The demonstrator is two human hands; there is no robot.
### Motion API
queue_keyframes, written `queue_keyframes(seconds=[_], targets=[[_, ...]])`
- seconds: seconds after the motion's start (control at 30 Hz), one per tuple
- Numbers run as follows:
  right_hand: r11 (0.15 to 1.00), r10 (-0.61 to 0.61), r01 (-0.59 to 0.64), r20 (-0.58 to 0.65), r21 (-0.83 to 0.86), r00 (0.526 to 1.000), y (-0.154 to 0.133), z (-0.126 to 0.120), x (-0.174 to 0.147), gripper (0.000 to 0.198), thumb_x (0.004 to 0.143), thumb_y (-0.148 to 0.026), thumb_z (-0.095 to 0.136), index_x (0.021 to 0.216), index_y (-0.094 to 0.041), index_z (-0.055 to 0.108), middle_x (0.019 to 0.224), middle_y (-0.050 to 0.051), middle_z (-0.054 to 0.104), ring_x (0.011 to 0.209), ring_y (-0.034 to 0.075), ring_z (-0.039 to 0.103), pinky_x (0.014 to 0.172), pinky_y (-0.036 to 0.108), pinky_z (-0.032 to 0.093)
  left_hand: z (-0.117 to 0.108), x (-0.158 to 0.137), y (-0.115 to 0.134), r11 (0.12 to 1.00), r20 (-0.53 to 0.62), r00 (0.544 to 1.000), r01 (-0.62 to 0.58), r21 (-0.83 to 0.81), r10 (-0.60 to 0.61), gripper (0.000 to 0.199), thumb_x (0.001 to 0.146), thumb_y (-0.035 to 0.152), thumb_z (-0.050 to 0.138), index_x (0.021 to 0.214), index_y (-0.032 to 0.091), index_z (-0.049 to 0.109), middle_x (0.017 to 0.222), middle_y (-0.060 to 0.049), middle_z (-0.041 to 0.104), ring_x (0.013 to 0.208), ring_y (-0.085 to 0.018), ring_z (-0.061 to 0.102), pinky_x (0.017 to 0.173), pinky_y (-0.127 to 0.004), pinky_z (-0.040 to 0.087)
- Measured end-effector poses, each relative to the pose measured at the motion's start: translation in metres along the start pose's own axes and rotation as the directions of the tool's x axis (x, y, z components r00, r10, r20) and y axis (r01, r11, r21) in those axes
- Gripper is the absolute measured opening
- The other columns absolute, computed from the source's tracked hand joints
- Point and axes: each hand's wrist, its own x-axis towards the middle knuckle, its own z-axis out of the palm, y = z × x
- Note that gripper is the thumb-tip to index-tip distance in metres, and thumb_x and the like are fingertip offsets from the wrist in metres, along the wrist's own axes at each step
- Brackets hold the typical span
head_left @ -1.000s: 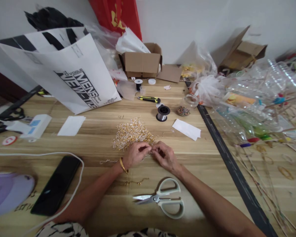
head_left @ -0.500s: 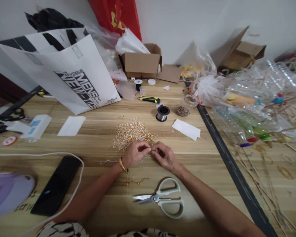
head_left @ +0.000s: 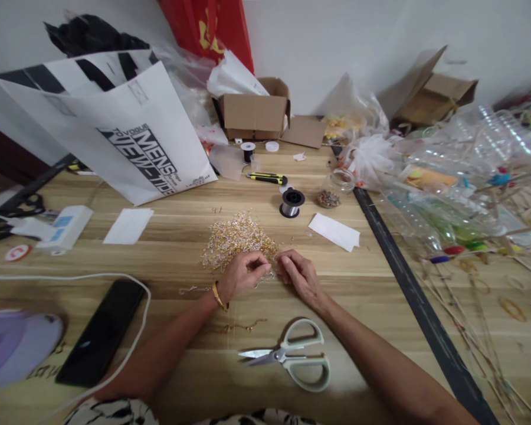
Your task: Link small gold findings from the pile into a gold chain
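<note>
My left hand, with a gold bangle on its wrist, is closed in a pinch at the near edge of a heap of small gold and clear beads. What sits between its fingertips is too small to make out. A thin silvery strand lies on the table left of that wrist, and more silvery bits show under the fingers. My right hand rests by the heap's right edge, a little apart from the left, fingertips drawn together; anything in them is hidden. Nearer me lie a short gold beaded chain and white-handled scissors.
Beyond the hands are a wire spool, a cutter knife, a jar of coloured beads and a folded paper. A phone with a white cable lies left. Plastic bottles crowd the right, past a dark strip.
My right hand has drawn slightly right, away from the left fingertips, which it met before. My left hand has hardly moved and keeps its pinch.
</note>
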Motion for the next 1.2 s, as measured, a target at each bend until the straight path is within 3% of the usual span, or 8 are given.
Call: queue_keyframes(seconds=[0.3, 0.63, 0.8, 0.93, 1.2], targets=[[0.999, 0.023, -0.021, -0.064, 0.03, 0.998, 0.001, 0.001, 0.002, 0.028, 0.092, -0.041, 0.04, 0.091, -0.018, 0.056, 0.052, -0.004, 0.046, 0.044, 0.011, 0.044, 0.043, 0.022, 0.035, -0.002, 0.0, 0.004, 0.997, -0.025, 0.999, -0.037, -0.062, 0.035, 0.023, 0.081, 0.03, 0.054, 0.066, 0.013, 0.057, 0.06, 0.0, 0.057, 0.058, -0.01, 0.05, 0.058, -0.021, 0.04], [0.999, -0.048, 0.048, -0.15, -0.006, 0.988, -0.002, 0.0, 0.001, 0.023, 0.088, -0.038, 0.048, 0.095, -0.017, 0.055, 0.074, 0.002, 0.055, 0.056, 0.012, 0.047, 0.048, 0.022, 0.039, -0.001, 0.0, 0.003, 0.986, -0.068, 0.998, -0.005, -0.164, -0.006, 0.022, 0.079, 0.031, 0.055, 0.067, 0.013, 0.058, 0.06, 0.0, 0.058, 0.058, -0.01, 0.053, 0.058, -0.021, 0.043], [0.987, -0.156, 0.153, -0.064, -0.054, 0.986, -0.008, 0.0, -0.003, 0.025, 0.081, -0.035, 0.059, 0.098, -0.018, 0.054, 0.078, 0.003, 0.055, 0.06, 0.013, 0.049, 0.048, 0.023, 0.039, 0.002, -0.001, 0.005, 0.996, -0.071, 0.997, -0.018, -0.083, 0.012, 0.02, 0.08, 0.028, 0.055, 0.067, 0.013, 0.059, 0.061, 0.0, 0.059, 0.058, -0.01, 0.052, 0.057, -0.02, 0.041], [0.981, -0.182, 0.182, 0.007, -0.062, 0.983, -0.006, 0.002, -0.005, 0.025, 0.077, -0.034, 0.064, 0.096, -0.019, 0.055, 0.069, 0.0, 0.054, 0.052, 0.01, 0.047, 0.043, 0.021, 0.036, 0.007, -0.001, 0.004, 0.997, -0.071, 0.995, -0.072, 0.022, 0.073, 0.017, 0.08, 0.026, 0.055, 0.068, 0.014, 0.061, 0.065, -0.001, 0.062, 0.061, -0.011, 0.054, 0.06, -0.021, 0.041], [0.977, -0.193, 0.19, -0.017, -0.1, 0.981, 0.001, 0.004, -0.002, 0.014, 0.082, -0.031, 0.059, 0.082, -0.017, 0.06, 0.069, 0.002, 0.058, 0.057, 0.012, 0.051, 0.05, 0.022, 0.041, 0.01, 0.0, 0.0, 0.991, -0.083, 0.992, -0.092, 0.097, 0.1, 0.016, 0.08, 0.024, 0.055, 0.068, 0.015, 0.061, 0.065, -0.001, 0.063, 0.061, -0.012, 0.055, 0.061, -0.022, 0.042]])
